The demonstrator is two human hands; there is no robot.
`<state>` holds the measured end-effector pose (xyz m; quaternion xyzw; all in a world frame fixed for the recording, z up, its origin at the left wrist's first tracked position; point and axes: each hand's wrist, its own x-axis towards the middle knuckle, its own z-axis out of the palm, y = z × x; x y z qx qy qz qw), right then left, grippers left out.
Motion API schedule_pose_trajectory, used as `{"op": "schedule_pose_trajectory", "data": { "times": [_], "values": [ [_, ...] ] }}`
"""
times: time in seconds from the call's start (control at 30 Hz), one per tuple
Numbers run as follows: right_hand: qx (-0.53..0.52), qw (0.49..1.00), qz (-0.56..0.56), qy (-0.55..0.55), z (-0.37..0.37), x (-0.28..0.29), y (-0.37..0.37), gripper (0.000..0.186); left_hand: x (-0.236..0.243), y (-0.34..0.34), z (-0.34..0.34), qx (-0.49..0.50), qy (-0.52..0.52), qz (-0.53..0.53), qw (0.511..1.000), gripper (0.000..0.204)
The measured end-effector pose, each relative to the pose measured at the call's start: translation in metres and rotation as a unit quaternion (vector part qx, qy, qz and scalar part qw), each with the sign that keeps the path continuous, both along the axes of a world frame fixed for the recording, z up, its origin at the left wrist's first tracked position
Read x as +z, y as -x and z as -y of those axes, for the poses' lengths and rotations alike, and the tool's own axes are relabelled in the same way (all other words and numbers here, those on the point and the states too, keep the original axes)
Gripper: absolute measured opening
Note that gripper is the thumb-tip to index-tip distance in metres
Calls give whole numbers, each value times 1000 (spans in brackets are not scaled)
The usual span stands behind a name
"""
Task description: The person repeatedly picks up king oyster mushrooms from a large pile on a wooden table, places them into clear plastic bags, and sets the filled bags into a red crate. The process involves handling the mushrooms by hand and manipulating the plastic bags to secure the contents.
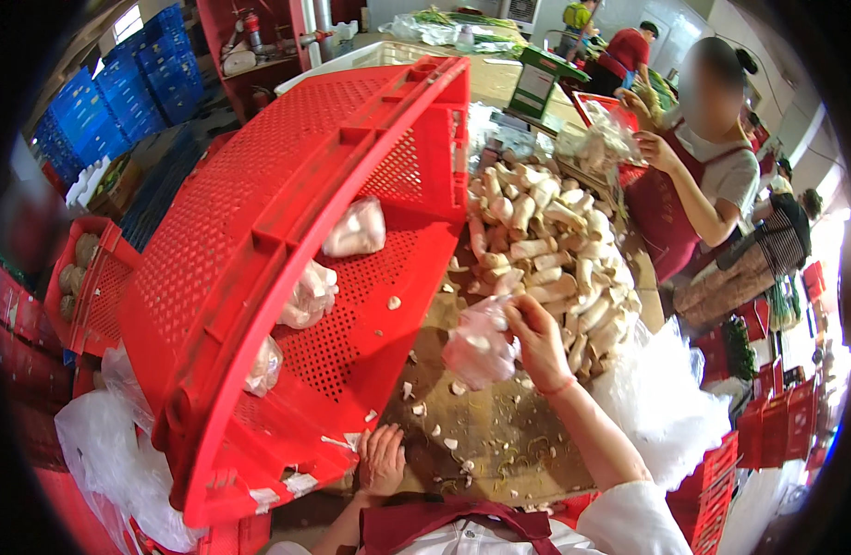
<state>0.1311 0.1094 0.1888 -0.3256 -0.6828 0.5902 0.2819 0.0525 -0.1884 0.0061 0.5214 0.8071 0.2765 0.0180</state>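
My right hand (536, 335) grips a small, crumpled, translucent plastic bag (476, 351) with pale contents above the cardboard-coloured worktop (504, 435). At the lower middle, my left hand (381, 458) lies with fingers fairly flat beside the lower edge of a large red perforated crate (240, 176), which is tipped on its side. Inside the crate are several bagged pale items (353, 228). A big pile of king oyster mushrooms (555, 240) covers the worktop beyond my right hand, and small scraps are scattered near me.
A co-worker (684, 185) at the right holds plastic bags over a red basket. Loose clear bags (656, 407) lie right of the pile. Stacked blue crates (120, 83) stand back left, a smaller red crate (92, 287) at left, a green box (539, 85) at the back.
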Motion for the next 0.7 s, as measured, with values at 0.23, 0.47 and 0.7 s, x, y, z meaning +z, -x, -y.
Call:
{"op": "schedule_pose_trajectory", "data": {
  "times": [0.23, 0.47, 0.7],
  "values": [
    [-134, 988, 28, 74, 67, -54, -145, 16, 13, 1, 7, -30, 1, -45, 999, 41],
    [-252, 941, -94, 204, 128, -91, -208, 20, 17, -4, 25, -38, 53, -80, 995, 31],
    [-255, 946, 197, -27, 131, -73, -196, 40, 6, 10, 15, -31, 103, 43, 993, 22]
  ]
}}
